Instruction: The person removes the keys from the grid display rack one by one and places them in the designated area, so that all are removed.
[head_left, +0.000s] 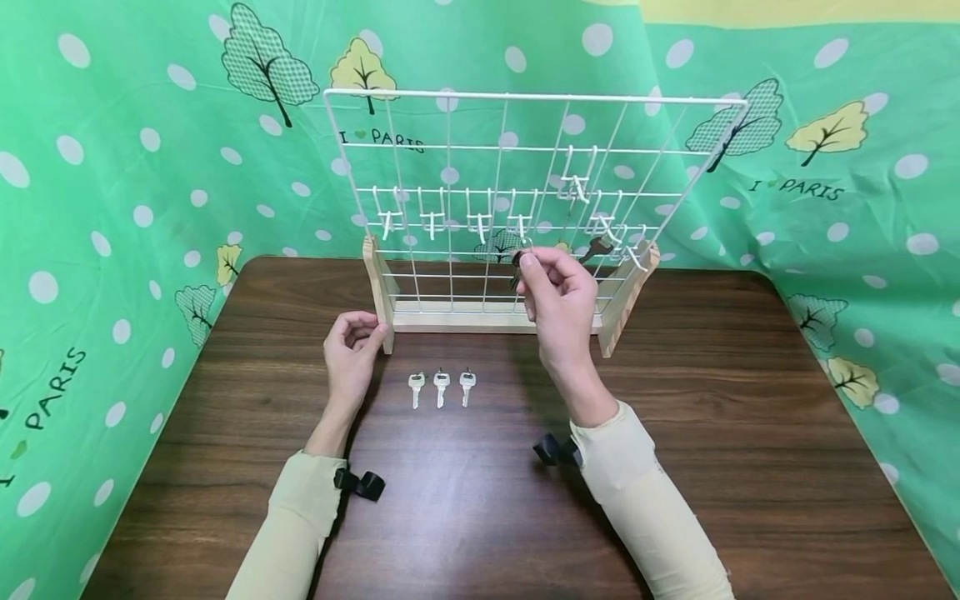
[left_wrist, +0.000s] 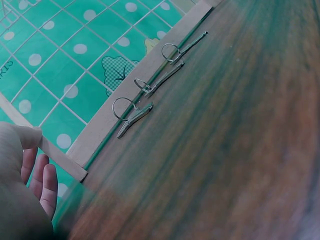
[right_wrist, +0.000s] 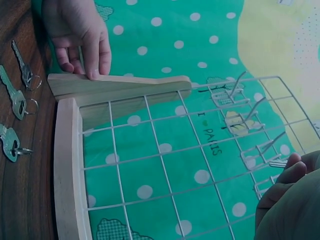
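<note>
My right hand (head_left: 564, 312) pinches a key (head_left: 516, 273) with a ring, held up in front of the wire grid (head_left: 497, 275). Its ring is right at the tip of a white hook (head_left: 520, 223); in the right wrist view the fingers hide most of the key. Lower left, my left hand (head_left: 352, 354) grips the wooden side leg (head_left: 380, 287) of the rack between thumb and fingers. Three silver keys lie in a row on the table before the rack: a left key (head_left: 416, 389), a middle key (head_left: 442, 389) and a right key (head_left: 467, 388), each with a ring.
Several more white hooks, among them a left hook (head_left: 387, 223) and an upper hook (head_left: 575, 185), stick out from the grid. A dark key (head_left: 597, 248) hangs toward the right. A green patterned cloth (head_left: 150, 208) stands behind the brown wooden table (head_left: 750, 417).
</note>
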